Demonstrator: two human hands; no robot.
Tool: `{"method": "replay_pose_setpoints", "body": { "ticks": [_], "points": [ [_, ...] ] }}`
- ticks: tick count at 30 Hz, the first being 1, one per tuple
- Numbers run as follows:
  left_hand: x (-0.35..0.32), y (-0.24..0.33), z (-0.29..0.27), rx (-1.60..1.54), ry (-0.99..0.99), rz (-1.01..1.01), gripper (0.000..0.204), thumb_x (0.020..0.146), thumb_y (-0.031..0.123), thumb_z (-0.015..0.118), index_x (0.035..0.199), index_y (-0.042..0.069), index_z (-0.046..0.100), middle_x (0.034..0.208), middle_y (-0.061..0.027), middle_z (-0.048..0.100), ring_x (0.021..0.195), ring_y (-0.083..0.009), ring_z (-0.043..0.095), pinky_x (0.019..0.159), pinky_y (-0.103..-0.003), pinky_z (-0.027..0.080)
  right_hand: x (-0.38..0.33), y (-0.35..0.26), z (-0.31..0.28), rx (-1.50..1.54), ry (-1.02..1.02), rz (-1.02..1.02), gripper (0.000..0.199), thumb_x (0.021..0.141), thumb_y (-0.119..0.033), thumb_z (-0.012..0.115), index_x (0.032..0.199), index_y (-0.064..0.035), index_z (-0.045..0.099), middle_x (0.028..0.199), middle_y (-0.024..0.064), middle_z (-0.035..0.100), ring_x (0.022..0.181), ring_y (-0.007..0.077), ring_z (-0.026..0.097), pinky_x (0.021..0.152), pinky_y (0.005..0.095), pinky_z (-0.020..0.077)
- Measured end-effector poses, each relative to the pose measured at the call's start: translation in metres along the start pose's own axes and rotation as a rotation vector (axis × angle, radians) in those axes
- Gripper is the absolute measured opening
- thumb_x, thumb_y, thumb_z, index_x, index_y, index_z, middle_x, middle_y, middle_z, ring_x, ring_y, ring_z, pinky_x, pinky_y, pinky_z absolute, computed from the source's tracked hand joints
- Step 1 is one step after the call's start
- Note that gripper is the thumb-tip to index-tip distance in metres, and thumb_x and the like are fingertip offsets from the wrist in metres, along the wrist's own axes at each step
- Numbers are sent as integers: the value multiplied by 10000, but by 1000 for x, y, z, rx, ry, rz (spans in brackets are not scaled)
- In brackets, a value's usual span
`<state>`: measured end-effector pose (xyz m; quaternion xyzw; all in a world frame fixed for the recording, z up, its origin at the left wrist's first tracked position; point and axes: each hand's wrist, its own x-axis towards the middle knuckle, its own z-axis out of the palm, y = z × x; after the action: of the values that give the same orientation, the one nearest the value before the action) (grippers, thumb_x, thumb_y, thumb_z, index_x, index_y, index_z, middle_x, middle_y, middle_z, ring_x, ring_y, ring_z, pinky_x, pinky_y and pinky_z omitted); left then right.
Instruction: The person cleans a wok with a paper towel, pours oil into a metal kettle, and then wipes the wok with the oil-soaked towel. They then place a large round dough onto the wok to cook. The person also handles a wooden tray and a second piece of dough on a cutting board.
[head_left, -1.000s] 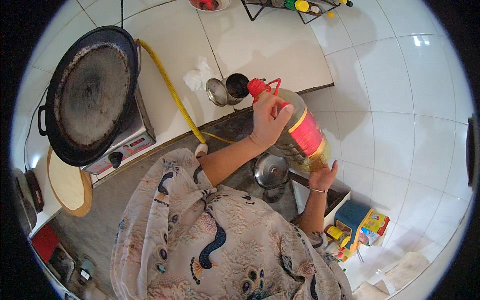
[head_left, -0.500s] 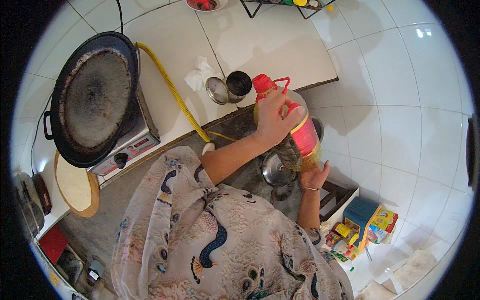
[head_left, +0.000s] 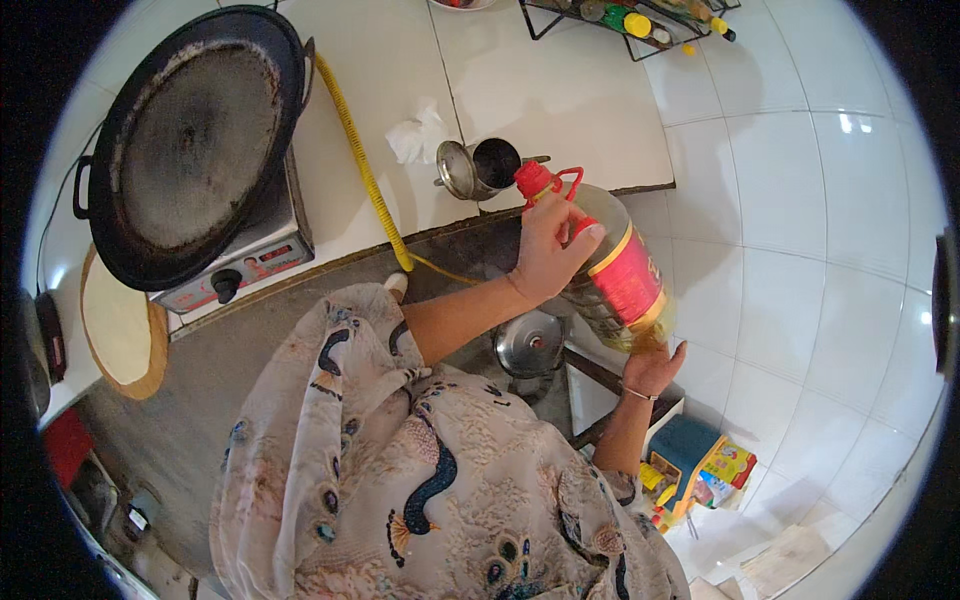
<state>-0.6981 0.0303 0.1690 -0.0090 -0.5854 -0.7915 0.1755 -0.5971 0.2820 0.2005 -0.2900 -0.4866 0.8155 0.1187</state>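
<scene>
A large clear plastic oil jug (head_left: pixel 630 290) with a red cap, red handle and red label leans over the counter's front edge. My left hand (head_left: pixel 552 245) is closed around its upper part by the handle. Under its base lies my right hand (head_left: pixel 652 370), supporting it with the thumb sticking out; its other fingers are partly hidden. The jug's capped neck points towards a small metal pot (head_left: pixel 497 163) on the counter. That pot stands uncovered, its round metal lid (head_left: pixel 457 172) tipped up at its left side.
A large black pan (head_left: pixel 200 145) sits on a stove (head_left: pixel 240 272) at the left, with a yellow hose (head_left: pixel 352 150) beside it. Crumpled white tissue (head_left: pixel 418 135) lies near the pot. Below the counter is a lidded metal pot (head_left: pixel 530 343). A bottle rack (head_left: pixel 600 18) stands at the back.
The jug has moved right and leans over further, its base swinging away to the right, with both hands still on it. The whole view has shifted a little.
</scene>
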Motion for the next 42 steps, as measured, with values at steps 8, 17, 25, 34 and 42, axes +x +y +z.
{"method": "replay_pose_setpoints", "body": {
  "ticks": [8, 17, 25, 34, 42],
  "points": [
    [1, -5, 4, -50, 62, 10, 183, 758, 179, 615, 729, 29, 515, 713, -22, 375, 613, -119, 362, 546, -262, 295, 5, -25, 2, -115, -42, -75, 696, 868, -540, 295, 1145, 73, 473, 1174, 182, 522, 1127, 288, 451, 998, 391, 294],
    [-3, -12, 3, -69, 121, -27, 166, 772, 170, 599, 730, 34, 515, 699, -18, 357, 613, -119, 357, 554, -261, 301, 3, -33, 15, -200, -89, -151, 669, 884, -518, 295, 1163, 66, 463, 1165, 164, 532, 1110, 260, 469, 981, 379, 315],
    [-2, -18, 7, -83, 169, -22, 196, 749, 186, 620, 700, 27, 514, 678, -25, 377, 588, -116, 371, 537, -259, 299, 10, -36, 8, -179, -138, -114, 631, 899, -491, 292, 1184, 45, 461, 1168, 134, 536, 1099, 247, 473, 971, 371, 315],
    [-1, -10, 4, 20, 107, 4, 214, 755, 203, 626, 686, 28, 523, 679, -17, 368, 602, -107, 360, 532, -259, 285, 25, 1, -15, -61, -99, 77, 686, 875, -537, 301, 1179, 54, 468, 1192, 153, 520, 1131, 264, 452, 993, 363, 296],
    [0, -2, 5, 46, 80, 34, 216, 731, 206, 645, 679, 26, 537, 650, -21, 386, 552, -110, 360, 499, -266, 284, 11, 12, -10, -16, 17, 157, 718, 870, -528, 295, 1273, 65, 343, 1279, 161, 440, 1177, 278, 412, 1017, 364, 271]
  ]
}}
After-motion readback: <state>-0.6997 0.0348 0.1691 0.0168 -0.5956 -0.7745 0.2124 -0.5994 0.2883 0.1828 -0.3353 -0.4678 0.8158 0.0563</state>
